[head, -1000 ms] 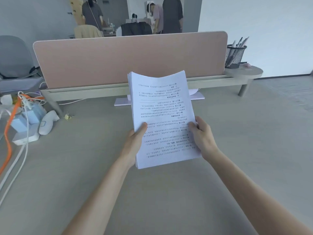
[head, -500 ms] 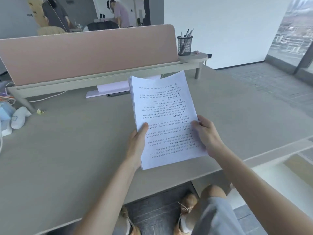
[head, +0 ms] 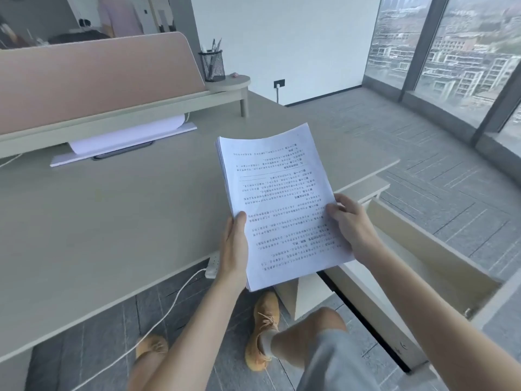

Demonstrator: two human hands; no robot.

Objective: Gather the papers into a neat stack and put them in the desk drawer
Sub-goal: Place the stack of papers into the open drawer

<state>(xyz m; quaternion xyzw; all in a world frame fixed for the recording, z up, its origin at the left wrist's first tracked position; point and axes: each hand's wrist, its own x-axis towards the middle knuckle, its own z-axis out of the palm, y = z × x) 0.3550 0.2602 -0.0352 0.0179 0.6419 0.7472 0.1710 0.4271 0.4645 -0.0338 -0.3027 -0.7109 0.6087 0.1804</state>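
The left hand (head: pixel 235 249) is pinching the stack of papers (head: pixel 282 204) along its left edge, thumb lying on the printed top sheet and the remaining fingers curling out of sight underneath. The right hand (head: pixel 352 224) is gripping the stack's right edge the same way, thumb on top near the lower right corner. The papers are being held in the air, squared up, the far end drooping slightly, over the front right corner of the desk (head: pixel 112 215). Just beside and below the right hand, the desk drawer (head: pixel 439 249) is standing pulled out, its pale inner wall showing. At the desk's far edge a pink divider (head: pixel 93 80) is standing, with a mesh pen cup (head: pixel 212 64) on the small shelf at its right end.
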